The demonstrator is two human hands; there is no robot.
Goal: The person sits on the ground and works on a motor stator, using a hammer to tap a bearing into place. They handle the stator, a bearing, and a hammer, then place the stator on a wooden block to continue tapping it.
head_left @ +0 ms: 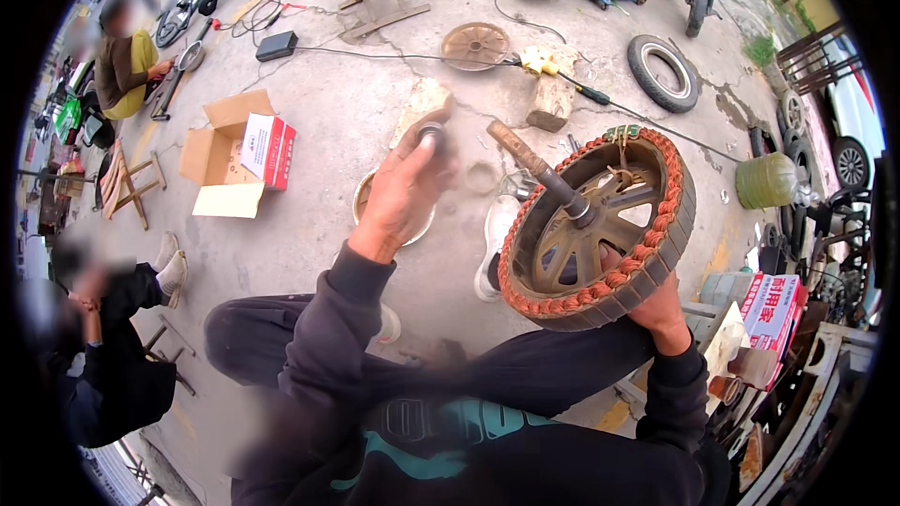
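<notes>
In my right hand [664, 305] is a hub motor stator [600, 298], gripped at its lower right rim above my thigh. Orange-red copper windings ring its edge, and a long axle [539, 169] sticks out of its spoked centre toward the upper left. My left hand [398, 192] is raised left of the stator, apart from it. Its fingers are closed around a small round metal part [431, 134] with a dark ring; blur hides its exact kind. Partly behind my left wrist, a round pale-rimmed cover [424, 228] lies on the ground.
Ahead lie a spoked motor cover [475, 45], wooden blocks [553, 94], a yellow-handled tool [539, 61] with a cable, and a tyre [663, 73]. An open cardboard box [225, 164] stands left. One person [122, 75] sits far left, another [117, 356] nearer. Boxes [771, 319] crowd my right.
</notes>
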